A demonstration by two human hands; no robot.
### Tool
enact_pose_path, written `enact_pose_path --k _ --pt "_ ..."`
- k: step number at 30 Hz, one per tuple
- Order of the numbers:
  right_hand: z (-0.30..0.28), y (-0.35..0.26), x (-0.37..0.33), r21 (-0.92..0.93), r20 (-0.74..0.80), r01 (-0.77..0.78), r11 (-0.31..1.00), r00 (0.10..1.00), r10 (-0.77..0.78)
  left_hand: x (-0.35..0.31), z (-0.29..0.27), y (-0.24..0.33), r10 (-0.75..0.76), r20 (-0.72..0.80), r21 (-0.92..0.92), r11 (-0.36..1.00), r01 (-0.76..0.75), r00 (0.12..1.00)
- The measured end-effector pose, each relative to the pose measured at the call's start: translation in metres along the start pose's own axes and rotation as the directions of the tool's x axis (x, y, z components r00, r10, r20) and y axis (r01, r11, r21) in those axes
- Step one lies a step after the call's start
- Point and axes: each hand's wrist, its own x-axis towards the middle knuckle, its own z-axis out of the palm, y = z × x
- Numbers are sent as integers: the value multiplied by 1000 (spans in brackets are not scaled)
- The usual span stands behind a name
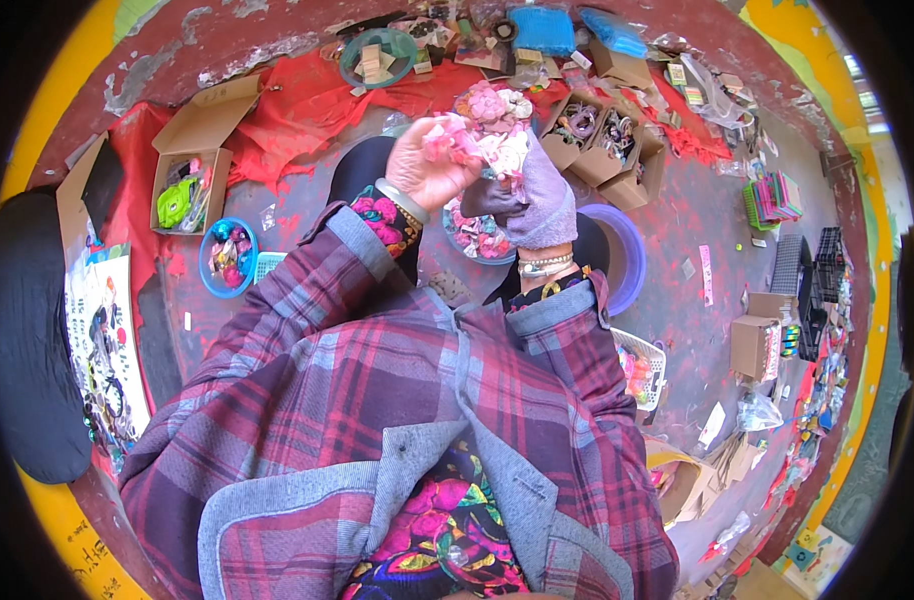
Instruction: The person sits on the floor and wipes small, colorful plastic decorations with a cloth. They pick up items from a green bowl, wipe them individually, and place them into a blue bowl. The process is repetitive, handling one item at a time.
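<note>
Plaid jacket [377,420] fills the lower frame, both hands raised above it.
Left hand [427,165] and gloved right hand [537,195] both grip a pink-and-white flower bunch [487,125] at upper centre, above a bowl [477,240].

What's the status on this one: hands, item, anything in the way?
Left hand bare, pinching a pink fabric flower. Right hand, purple glove, gripping the flower bunch. Bowl of flowers beneath. Nothing between the hands.
</note>
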Motion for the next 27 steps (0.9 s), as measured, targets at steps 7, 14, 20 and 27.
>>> enact_pose_path --k 7,14,20,27 --pt "-7 1 -3 -159 171 33 987 985 -5 -4 -27 -13 -235 -128 73 967 246 963" --pt "-13 6 -13 -56 242 -204 977 947 211 -22 -16 -10 -164 -306 140 967 214 938" --pt "-1 28 -19 469 264 -400 787 914 308 -30 -17 -17 -146 -297 112 976 186 944" --pt "-10 8 -10 190 144 -257 947 962 232 -29 -25 4 -5 -200 274 960 61 980"
